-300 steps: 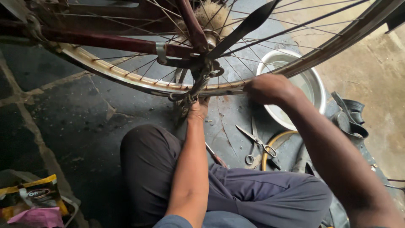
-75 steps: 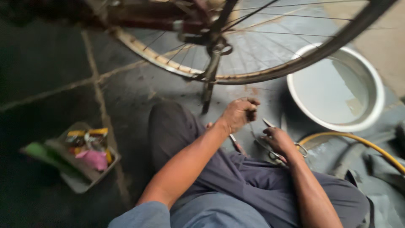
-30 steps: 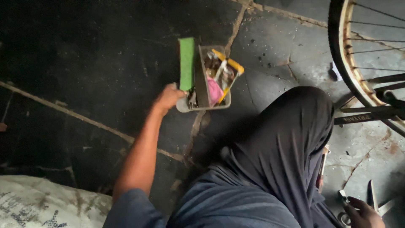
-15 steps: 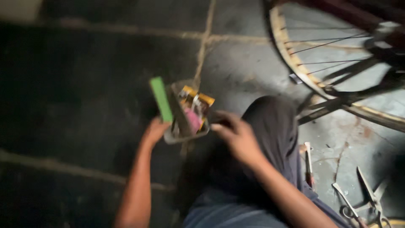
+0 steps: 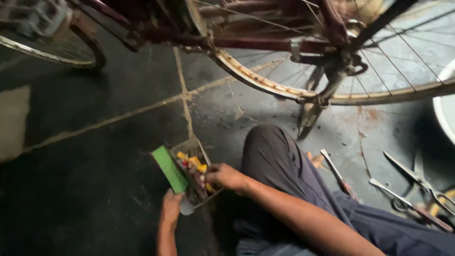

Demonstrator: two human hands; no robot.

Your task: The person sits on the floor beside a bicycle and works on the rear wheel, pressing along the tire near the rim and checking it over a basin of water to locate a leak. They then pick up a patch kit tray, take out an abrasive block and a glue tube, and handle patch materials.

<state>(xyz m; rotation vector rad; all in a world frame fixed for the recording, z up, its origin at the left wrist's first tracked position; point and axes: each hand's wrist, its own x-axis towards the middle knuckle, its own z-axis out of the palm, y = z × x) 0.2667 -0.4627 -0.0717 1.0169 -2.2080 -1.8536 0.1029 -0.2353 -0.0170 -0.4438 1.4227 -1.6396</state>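
I sit on a dark stone floor beside a bicycle. A small open box (image 5: 195,146) with a green lid (image 5: 169,169) lies by my left knee, filled with small yellow, red and pink items. My left hand (image 5: 170,207) grips the box's near corner from below. My right hand (image 5: 224,177) reaches into the box, fingers curled among the small items; whether it holds one cannot be told.
The bicycle's rear wheel rim (image 5: 265,83) and stand (image 5: 310,114) stand ahead. A screwdriver-like tool (image 5: 337,174) lies by my right leg, scissors (image 5: 417,180) and pliers (image 5: 407,205) further right. A white basin edge (image 5: 445,106) is at the far right.
My view has swung back up toward the bicycle. My left hand still holds the box, and my right hand has moved from its edge into its contents.
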